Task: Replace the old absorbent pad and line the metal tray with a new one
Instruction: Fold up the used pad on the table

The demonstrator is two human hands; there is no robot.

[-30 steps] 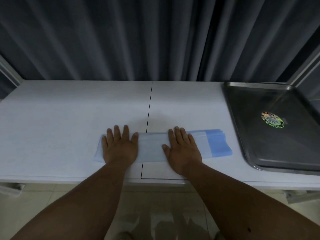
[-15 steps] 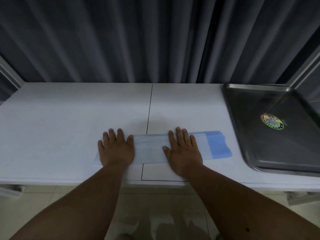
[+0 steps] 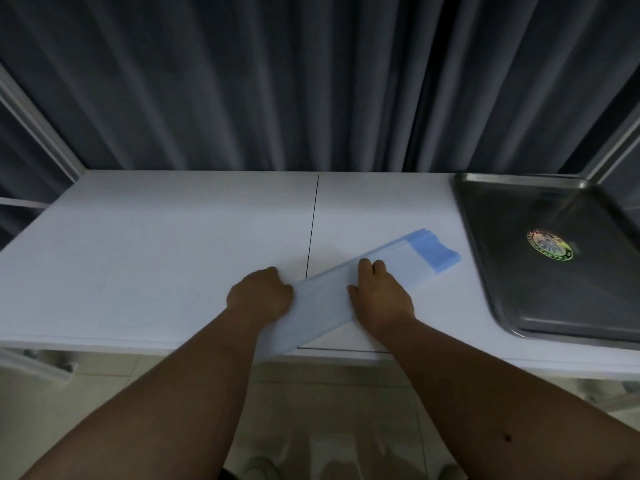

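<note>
A folded absorbent pad point(image 3: 391, 268), pale blue with a darker blue far end, lies slanted on the white table point(image 3: 156, 254), its near end past the front edge. My left hand point(image 3: 259, 294) is curled on the pad's near-left edge, fingers closed around it. Flat on the pad's middle rests my right hand point(image 3: 379, 296), fingers together, pressing down. The metal tray point(image 3: 519, 306) sits at the right side of the table, bare inside except for a round green sticker point(image 3: 550, 244). No other pad is in view.
Dark grey curtains point(image 3: 311, 81) hang right behind the table. A thin black seam line point(image 3: 312, 223) runs across the tabletop's middle. Tiled floor shows below the front edge, and metal frame parts stand at both far corners.
The pad has swung from lying sideways to slanting, its blue end going farther away and its near end coming over the table's edge. My left hand went from flat to curled on the pad.
</note>
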